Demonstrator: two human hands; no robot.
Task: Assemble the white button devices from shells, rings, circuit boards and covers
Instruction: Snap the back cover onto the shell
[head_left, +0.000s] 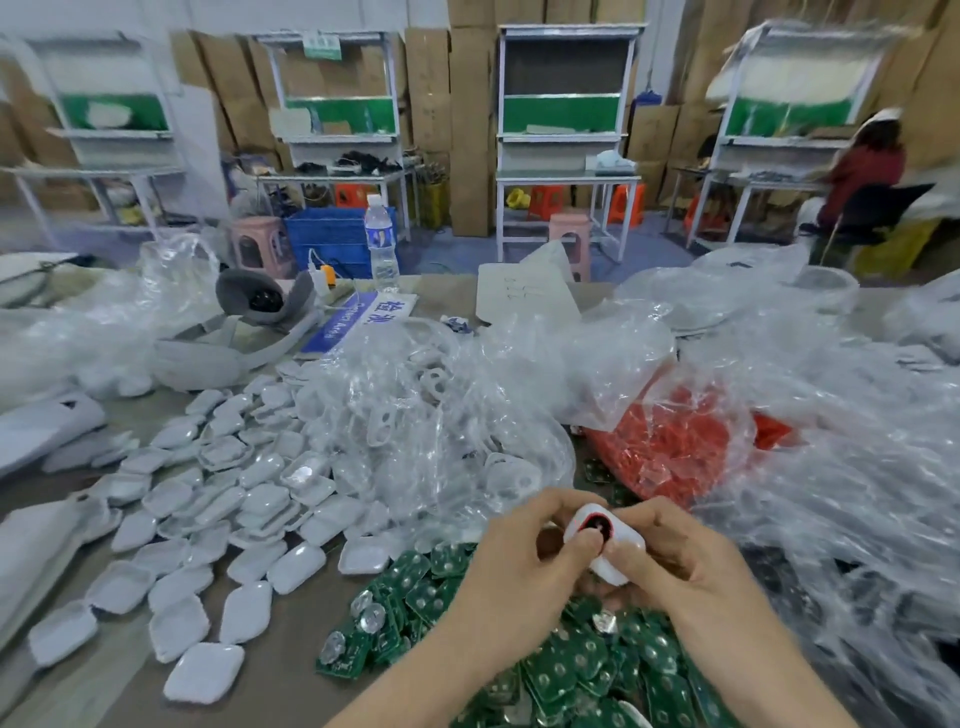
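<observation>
Both hands hold one white shell (626, 553) with a red ring (587, 517) in its round opening, above the pile of green circuit boards (571, 670). My left hand (524, 561) grips the shell's left side, thumb pressing at the opening. My right hand (680, 556) grips its right side, thumb near the ring. Many white covers (208, 499) lie spread over the table to the left. White shells sit in a clear plastic bag (415, 415) behind. Red rings fill another clear bag (670, 447) at the right.
Crumpled clear plastic bags (857, 467) cover the right of the table. A grey headset (249, 322), a blue sign (358, 319), a water bottle (382, 244) and a paper sheet (524, 296) stand at the back. Workbenches, stools and a seated person (867, 176) are beyond.
</observation>
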